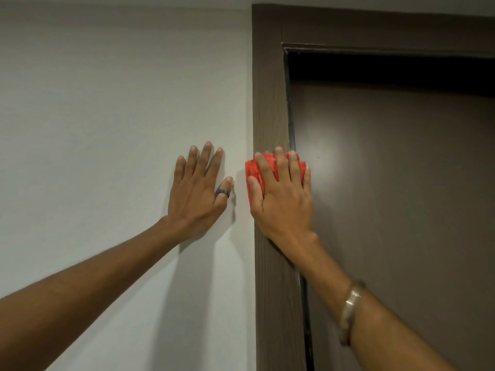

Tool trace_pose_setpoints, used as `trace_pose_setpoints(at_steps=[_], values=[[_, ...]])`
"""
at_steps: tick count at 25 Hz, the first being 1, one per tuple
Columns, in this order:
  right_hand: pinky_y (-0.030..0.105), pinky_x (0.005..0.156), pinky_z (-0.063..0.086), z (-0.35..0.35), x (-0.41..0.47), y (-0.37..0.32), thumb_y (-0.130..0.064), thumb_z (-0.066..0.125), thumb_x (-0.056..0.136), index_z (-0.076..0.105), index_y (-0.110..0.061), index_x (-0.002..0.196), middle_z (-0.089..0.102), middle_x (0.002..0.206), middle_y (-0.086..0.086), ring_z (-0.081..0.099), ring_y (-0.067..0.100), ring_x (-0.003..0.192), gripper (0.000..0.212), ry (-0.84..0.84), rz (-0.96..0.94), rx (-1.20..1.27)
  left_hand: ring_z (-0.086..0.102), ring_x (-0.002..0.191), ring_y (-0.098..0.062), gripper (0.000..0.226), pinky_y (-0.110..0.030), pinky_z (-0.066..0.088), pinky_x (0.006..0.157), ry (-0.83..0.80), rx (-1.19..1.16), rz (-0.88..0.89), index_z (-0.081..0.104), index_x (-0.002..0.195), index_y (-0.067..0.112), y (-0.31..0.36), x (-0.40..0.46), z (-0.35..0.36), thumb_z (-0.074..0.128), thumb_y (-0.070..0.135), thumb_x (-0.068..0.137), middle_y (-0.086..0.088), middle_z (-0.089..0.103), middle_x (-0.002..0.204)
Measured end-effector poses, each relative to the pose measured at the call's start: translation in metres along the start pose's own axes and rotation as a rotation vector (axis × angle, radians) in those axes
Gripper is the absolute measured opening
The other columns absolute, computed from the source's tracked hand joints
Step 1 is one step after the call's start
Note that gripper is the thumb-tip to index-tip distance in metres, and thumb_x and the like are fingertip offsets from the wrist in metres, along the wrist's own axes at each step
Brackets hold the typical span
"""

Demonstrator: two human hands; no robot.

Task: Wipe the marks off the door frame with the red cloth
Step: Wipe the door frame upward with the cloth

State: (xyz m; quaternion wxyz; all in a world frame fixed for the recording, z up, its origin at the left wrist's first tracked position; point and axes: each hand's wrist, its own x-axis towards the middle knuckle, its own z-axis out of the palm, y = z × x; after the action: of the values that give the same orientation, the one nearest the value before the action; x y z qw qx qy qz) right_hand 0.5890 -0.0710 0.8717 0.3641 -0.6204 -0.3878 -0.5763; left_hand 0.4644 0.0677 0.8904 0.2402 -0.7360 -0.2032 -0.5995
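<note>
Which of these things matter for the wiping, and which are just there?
Part of the job: red cloth; door frame; right hand, pressing the cloth flat against the frame.

Just there: left hand, resting flat on the wall; door; ring; bracelet.

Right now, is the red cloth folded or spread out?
Folded: the red cloth shows layered edges, a compact pad under the right hand on the door frame.

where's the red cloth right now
In the head view the red cloth is right of centre, pressed against the brown door frame under the right hand, with the left hand flat on the white wall to its left.
</note>
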Motion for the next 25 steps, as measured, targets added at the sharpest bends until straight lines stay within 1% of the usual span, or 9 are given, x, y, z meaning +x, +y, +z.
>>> trace_pose_setpoints(at_steps=[3, 7, 11, 14, 16, 18, 22, 25], values=[[0.057, 0.131, 0.008, -0.003, 0.069, 0.003, -0.054, 0.026, 0.108, 0.024, -0.031, 0.163, 0.019, 0.173, 0.008, 0.011, 0.034, 0.162, 0.060, 0.012, -0.029, -0.015, -0.019, 0.162, -0.022, 0.077, -0.044, -0.014, 0.132, 0.022, -0.027, -0.027, -0.006, 0.168, 0.026, 0.008, 0.032, 0.000, 0.011, 0.058, 0.100, 0.000, -0.016, 0.176], [0.059, 0.131, 0.009, -0.007, 0.151, 0.002, -0.053, 0.026, 0.108, 0.028, -0.031, 0.162, 0.022, 0.172, 0.008, 0.012, 0.035, 0.161, 0.058, 0.057, -0.044, 0.013, -0.017, 0.162, -0.024, 0.076, -0.047, -0.012, 0.132, 0.069, 0.002, -0.045, -0.006, 0.167, 0.027, 0.012, 0.060, 0.003, 0.008, 0.058, 0.099, 0.000, -0.014, 0.176], [0.058, 0.131, 0.013, -0.016, 0.203, 0.001, -0.052, 0.026, 0.108, 0.032, -0.029, 0.160, 0.027, 0.170, 0.008, 0.015, 0.035, 0.160, 0.056, 0.080, -0.056, 0.062, -0.018, 0.162, -0.023, 0.075, -0.047, -0.012, 0.132, 0.081, 0.018, -0.044, -0.007, 0.167, 0.028, 0.012, 0.060, 0.007, 0.006, 0.060, 0.099, 0.001, -0.014, 0.176], [0.056, 0.130, 0.017, -0.019, 0.220, -0.001, -0.051, 0.028, 0.108, 0.035, -0.028, 0.159, 0.031, 0.168, 0.008, 0.020, 0.035, 0.159, 0.056, 0.083, -0.051, 0.076, -0.017, 0.163, -0.024, 0.073, -0.048, -0.011, 0.133, 0.079, 0.026, -0.047, -0.006, 0.167, 0.028, 0.012, 0.059, 0.007, 0.010, 0.060, 0.103, 0.001, -0.013, 0.176], [0.055, 0.130, 0.018, -0.020, 0.213, 0.000, -0.052, 0.028, 0.107, 0.034, -0.028, 0.159, 0.030, 0.168, 0.007, 0.020, 0.034, 0.159, 0.057, 0.088, -0.044, 0.068, -0.017, 0.163, -0.024, 0.073, -0.048, -0.012, 0.132, 0.065, 0.013, -0.048, -0.006, 0.167, 0.028, 0.015, 0.053, 0.006, 0.012, 0.060, 0.104, 0.000, -0.013, 0.176], [0.055, 0.130, 0.020, -0.016, 0.185, 0.000, -0.053, 0.029, 0.107, 0.033, -0.029, 0.160, 0.029, 0.169, 0.007, 0.020, 0.033, 0.159, 0.058, 0.094, -0.046, 0.067, -0.018, 0.162, -0.024, 0.076, -0.047, -0.013, 0.132, 0.042, -0.003, -0.041, -0.006, 0.167, 0.028, 0.018, 0.031, 0.007, 0.009, 0.061, 0.101, 0.001, -0.014, 0.176], [0.053, 0.130, 0.019, 0.000, 0.082, -0.001, -0.056, 0.031, 0.105, 0.033, -0.032, 0.160, 0.029, 0.170, 0.006, 0.022, 0.031, 0.159, 0.060, 0.114, -0.029, 0.055, -0.016, 0.163, -0.023, 0.074, -0.049, -0.008, 0.133, 0.014, -0.028, -0.007, -0.001, 0.168, 0.027, 0.026, -0.047, 0.015, 0.018, 0.056, 0.103, 0.000, -0.012, 0.177], [0.052, 0.128, 0.017, 0.006, -0.004, -0.002, -0.057, 0.033, 0.104, 0.034, -0.032, 0.161, 0.029, 0.170, 0.006, 0.022, 0.032, 0.159, 0.062, 0.118, -0.005, 0.069, -0.010, 0.164, -0.025, 0.074, -0.051, -0.002, 0.134, 0.027, -0.027, 0.017, 0.006, 0.169, 0.021, 0.027, -0.113, 0.023, 0.027, 0.051, 0.104, -0.004, -0.006, 0.177]])
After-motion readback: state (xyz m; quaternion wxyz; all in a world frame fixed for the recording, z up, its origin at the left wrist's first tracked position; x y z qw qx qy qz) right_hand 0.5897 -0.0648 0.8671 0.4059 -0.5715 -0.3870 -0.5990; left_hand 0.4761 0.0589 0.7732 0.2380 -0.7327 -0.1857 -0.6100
